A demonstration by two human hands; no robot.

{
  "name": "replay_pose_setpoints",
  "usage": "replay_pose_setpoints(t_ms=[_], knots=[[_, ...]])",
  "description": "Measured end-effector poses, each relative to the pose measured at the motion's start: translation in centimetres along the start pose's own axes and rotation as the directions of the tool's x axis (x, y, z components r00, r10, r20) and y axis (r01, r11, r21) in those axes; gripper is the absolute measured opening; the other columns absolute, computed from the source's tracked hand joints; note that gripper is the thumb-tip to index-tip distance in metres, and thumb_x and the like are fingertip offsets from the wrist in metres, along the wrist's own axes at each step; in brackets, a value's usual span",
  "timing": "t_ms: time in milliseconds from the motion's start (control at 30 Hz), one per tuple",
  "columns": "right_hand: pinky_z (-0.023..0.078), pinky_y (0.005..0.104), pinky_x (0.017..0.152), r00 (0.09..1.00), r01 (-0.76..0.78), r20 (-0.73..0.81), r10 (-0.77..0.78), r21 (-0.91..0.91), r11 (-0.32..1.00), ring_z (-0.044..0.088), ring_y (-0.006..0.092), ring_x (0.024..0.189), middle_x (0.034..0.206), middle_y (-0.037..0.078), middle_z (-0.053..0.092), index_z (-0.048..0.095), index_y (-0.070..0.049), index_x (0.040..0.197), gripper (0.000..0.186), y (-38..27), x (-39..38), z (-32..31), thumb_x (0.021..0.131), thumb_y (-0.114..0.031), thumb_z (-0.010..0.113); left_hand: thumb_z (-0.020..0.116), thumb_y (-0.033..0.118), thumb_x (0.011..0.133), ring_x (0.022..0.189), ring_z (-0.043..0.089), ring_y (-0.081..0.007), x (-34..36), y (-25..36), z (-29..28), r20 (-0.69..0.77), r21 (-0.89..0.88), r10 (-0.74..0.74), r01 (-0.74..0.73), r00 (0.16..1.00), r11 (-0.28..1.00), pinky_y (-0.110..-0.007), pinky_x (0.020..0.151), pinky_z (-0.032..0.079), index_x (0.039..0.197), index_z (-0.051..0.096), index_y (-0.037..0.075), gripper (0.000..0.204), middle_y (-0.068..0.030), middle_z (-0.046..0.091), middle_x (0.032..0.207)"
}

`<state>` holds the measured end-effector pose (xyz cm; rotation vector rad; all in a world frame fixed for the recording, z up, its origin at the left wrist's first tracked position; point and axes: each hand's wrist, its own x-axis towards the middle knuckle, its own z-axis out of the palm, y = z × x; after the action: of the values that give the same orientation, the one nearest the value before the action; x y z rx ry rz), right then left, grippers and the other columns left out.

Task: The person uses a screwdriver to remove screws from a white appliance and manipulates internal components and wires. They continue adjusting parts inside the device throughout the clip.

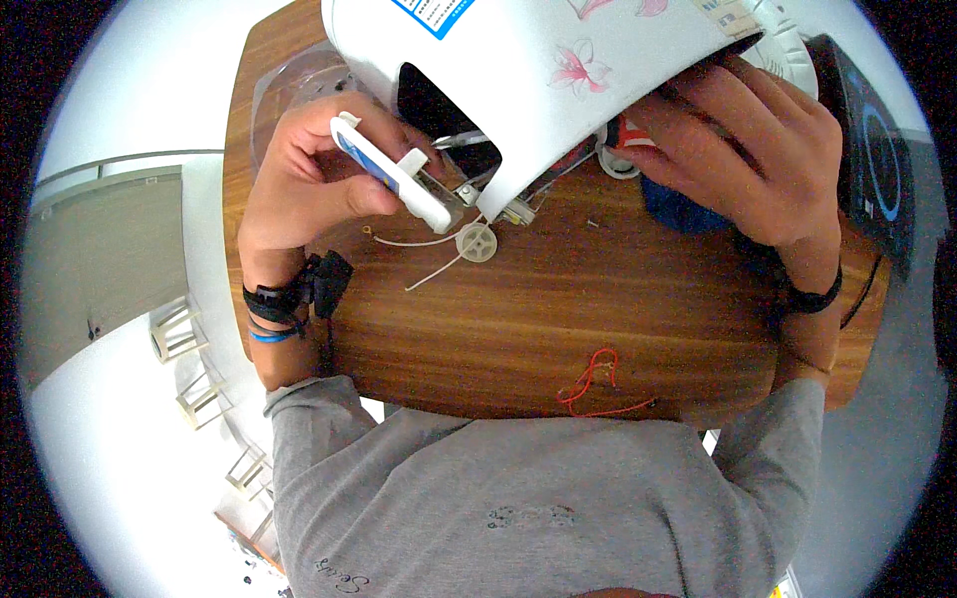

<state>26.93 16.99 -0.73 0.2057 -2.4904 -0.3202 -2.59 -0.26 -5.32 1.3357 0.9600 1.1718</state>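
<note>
A white appliance housing (528, 80) with pink flowers is tilted over the table, its open underside toward me. My left hand (319, 169) pinches a white panel with a blue face (389, 179) beside the housing's dark cutout. My right hand (738, 149) is closed at the housing's lower right edge, fingertips partly under the rim. Something red and black (626, 135) shows at its fingertips; its kind is hidden. Metal parts and wires show just under the rim. Below them lies a small pale spoked wheel (477, 242), with a white wire (414, 241) beside it.
A red wire (598, 389) lies near the table's front edge. A blue round object (683, 207) sits below my right hand, and a small screw (593, 223) lies nearby. A clear plastic tray (289, 85) stands behind my left hand. On the right is a black cooktop (867, 149).
</note>
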Motion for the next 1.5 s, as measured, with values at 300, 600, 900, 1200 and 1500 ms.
replay_pose_setpoints(t_ms=[300,600,900,1200,1500], knots=[[0.057,0.0328,0.063,0.999,-0.017,-0.036,0.017,0.002,1.000,0.069,0.0257,0.075,0.089,0.008,0.070,0.073,-0.009,0.089,0.035,-0.41,-0.38,0.91,0.059,-0.021,0.088,0.086,0.012,0.075,0.088,0.068,-0.0148,-0.53,0.24,-0.01,-0.066,0.106,-0.028,0.035,0.997,0.994,-0.028,0.082,0.053,0.097,0.068,0.002,0.031,-0.0072,0.072,0.097],[0.057,0.0336,0.064,1.000,-0.023,-0.010,0.023,0.024,0.999,0.070,0.0274,0.078,0.089,0.008,0.069,0.074,-0.008,0.091,0.038,-0.23,-0.70,0.60,0.059,-0.022,0.088,0.086,0.010,0.075,0.093,0.069,-0.0171,-0.40,0.05,0.19,-0.060,-0.002,-0.057,0.057,0.997,0.998,-0.030,0.086,0.054,0.097,0.067,0.001,0.030,-0.0086,0.072,0.097],[0.058,0.0339,0.065,0.999,-0.007,-0.039,0.007,0.014,1.000,0.070,0.0271,0.078,0.091,0.010,0.071,0.074,-0.007,0.093,0.038,-0.58,-0.96,1.08,0.061,-0.022,0.086,0.086,0.013,0.076,0.093,0.070,-0.0191,-0.44,-0.45,-0.44,-0.008,0.055,-0.037,0.037,0.999,0.998,-0.030,0.085,0.054,0.096,0.067,0.001,0.029,-0.0093,0.072,0.097],[0.055,0.0326,0.061,0.998,0.011,-0.057,-0.008,0.055,0.998,0.069,0.0256,0.074,0.089,0.010,0.071,0.074,-0.008,0.095,0.035,-0.69,-0.28,1.01,0.064,-0.022,0.082,0.087,0.015,0.075,0.088,0.067,-0.0136,-0.49,0.03,-0.23,-0.032,0.096,-0.077,0.080,0.996,0.992,-0.027,0.081,0.053,0.095,0.067,0.001,0.031,-0.0063,0.071,0.093],[0.056,0.0365,0.071,0.999,-0.046,0.012,0.044,0.150,0.988,0.069,0.0273,0.083,0.092,0.009,0.070,0.073,-0.009,0.097,0.037,-0.44,-0.16,0.59,0.064,-0.022,0.084,0.089,0.020,0.073,0.084,0.065,-0.0111,-0.52,-0.44,-0.28,-0.044,0.111,-0.075,0.079,0.996,0.991,-0.024,0.076,0.051,0.099,0.066,0.003,0.038,-0.0031,0.069,0.092]])
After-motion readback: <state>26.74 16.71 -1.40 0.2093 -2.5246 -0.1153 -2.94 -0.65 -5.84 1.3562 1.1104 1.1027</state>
